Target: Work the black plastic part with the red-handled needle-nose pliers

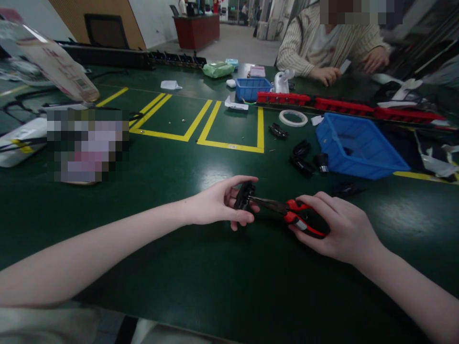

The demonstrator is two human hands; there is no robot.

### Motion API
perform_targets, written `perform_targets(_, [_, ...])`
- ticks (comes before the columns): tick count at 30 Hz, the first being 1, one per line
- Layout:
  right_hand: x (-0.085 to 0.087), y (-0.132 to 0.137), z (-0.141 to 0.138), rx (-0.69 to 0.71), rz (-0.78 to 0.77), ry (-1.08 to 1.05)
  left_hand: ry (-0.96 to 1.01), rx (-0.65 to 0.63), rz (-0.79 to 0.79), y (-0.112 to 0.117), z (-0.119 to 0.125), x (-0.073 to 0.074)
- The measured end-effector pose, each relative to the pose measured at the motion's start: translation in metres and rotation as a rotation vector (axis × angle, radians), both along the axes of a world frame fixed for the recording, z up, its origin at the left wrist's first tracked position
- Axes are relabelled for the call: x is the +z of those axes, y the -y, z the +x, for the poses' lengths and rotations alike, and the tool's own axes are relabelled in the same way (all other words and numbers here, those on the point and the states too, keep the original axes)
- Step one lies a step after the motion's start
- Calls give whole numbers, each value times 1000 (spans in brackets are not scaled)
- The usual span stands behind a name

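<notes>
— A wide, dark green table (161,172) marked with yellow tape lines, in a workshop hall; a co-worker (311,48) in a striped top sits at the far side. Where are the hands?

— Low and central, close to the near edge. The left hand (215,206) pinches a small black part (245,195) between thumb and fingers, just above the tabletop. The right hand (339,231) is closed about the red handles of the pliers (297,216), and the thin nose reaches across to meet the part.

— Do the tips bite it?

— Too small to tell. They touch it or enter it; no more can be said.

— What could go wrong?

— I judge the pinch the weak point. The part is small and held only at the fingertips, so a twist or pull from the pliers could spin it loose and send it skidding over the smooth top. The thumb also lies right beside the nose, so a slip of the tips could nip or jab it.

— Anything nearby to confuse matters?

— Loose black pieces (303,160) lie beside the blue bin (358,153), well apart from the hands. A dropped part could get lost among them.
</notes>
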State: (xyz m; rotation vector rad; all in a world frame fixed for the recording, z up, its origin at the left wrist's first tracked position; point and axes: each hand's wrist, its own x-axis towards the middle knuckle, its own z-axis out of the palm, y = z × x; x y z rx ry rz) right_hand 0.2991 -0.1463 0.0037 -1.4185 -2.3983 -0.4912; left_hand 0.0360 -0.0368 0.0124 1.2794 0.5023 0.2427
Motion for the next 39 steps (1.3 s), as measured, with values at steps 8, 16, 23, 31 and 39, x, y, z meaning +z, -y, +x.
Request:
perform_targets(8, [3,1,0,-21,3,12,20,-61,-62,2,-3,1])
perform_targets(16, [15,8,-4,5,37,78,139,-139,-283,-2,-5,-7])
perform_targets(23, [26,13,2,57,44,105,128,-37,-409,14,3,-5])
perform_targets(31, [34,20,4,70,90,209,143,-10,-503,26,7,-4])
perform_targets(39, [24,15,1,34,-56,26,152,-165,-382,20,4,-6])
